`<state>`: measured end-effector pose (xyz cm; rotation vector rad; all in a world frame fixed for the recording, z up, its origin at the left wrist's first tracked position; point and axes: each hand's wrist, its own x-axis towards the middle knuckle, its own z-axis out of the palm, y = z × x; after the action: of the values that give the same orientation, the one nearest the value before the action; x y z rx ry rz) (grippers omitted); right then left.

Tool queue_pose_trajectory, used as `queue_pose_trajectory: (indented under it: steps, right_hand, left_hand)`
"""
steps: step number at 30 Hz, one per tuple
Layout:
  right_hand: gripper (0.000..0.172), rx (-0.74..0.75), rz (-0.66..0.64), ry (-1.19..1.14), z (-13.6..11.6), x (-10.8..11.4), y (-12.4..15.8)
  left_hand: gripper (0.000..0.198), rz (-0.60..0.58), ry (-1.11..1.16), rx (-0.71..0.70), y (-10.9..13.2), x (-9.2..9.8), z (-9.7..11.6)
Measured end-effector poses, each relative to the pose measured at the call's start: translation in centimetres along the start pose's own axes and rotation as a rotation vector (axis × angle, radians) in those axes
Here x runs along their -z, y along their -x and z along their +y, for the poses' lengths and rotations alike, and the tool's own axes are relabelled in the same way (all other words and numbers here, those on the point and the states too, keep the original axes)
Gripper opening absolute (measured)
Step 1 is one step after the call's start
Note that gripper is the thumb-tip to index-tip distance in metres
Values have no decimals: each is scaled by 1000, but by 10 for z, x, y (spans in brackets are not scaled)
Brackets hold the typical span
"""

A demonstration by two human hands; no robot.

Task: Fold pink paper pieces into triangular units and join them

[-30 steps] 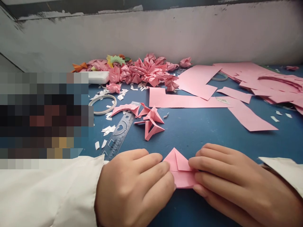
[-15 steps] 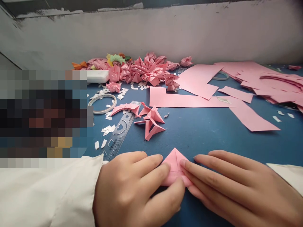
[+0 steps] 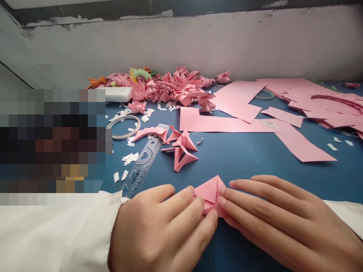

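Note:
A small piece of folded pink paper (image 3: pixel 209 189) lies between my two hands on the blue tabletop, its pointed tip facing away from me. My left hand (image 3: pixel 167 226) grips its left side, fingers on top and the thumb along the near edge. From the right, my right hand (image 3: pixel 269 215) pinches the other side with its fingertips; the thumb is mostly hidden underneath. Just beyond my hands sit several folded pink paper pieces (image 3: pixel 185 141), beside a clear ruler (image 3: pixel 144 158) with cut-out shapes.
A heap of folded pink pieces (image 3: pixel 176 88) lies along the wall. Cut pink sheets (image 3: pixel 235 98) and strips spread to the right. A tape roll (image 3: pixel 110 130), a white box (image 3: pixel 117 94) and white paper scraps (image 3: pixel 131 158) are at left. The far left is pixelated.
The paper's top flap now leans across, with its tip shifted slightly right. My fingers have moved closer around it. The whole view has dipped slightly lower in the picture.

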<state>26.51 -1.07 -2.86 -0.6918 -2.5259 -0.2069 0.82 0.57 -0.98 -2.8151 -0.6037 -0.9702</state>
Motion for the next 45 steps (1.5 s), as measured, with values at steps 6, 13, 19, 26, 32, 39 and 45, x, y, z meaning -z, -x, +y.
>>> queue_pose_trajectory:
  steps: [6, 13, 19, 26, 32, 39, 45]
  right_hand:
    - [45, 39, -28, 117, -5, 3, -2]
    - [51, 19, -24, 90, -6, 1, 6]
    - [41, 55, -39, 21, 6, 4, -3]
    - [23, 21, -33, -87, 14, 8, -20]
    - [19, -5, 9, -70, 11, 6, -24]
    - [21, 12, 2, -54, 14, 7, -23]
    - [24, -6, -2, -4, 10, 4, -12]
  left_hand:
    - [46, -23, 52, -43, 0, 2, -6]
    - [27, -10, 139, -51, 3, 2, -11]
    - [32, -219, 181, 37, -8, 14, -15]
    - [27, -161, 85, 19, -6, 12, -12]
    - [31, -170, 37, -40, -3, 15, -15]
    - [49, 17, 55, 38, 5, -1, -9]
    - [41, -229, 23, -4, 2, 13, -13]
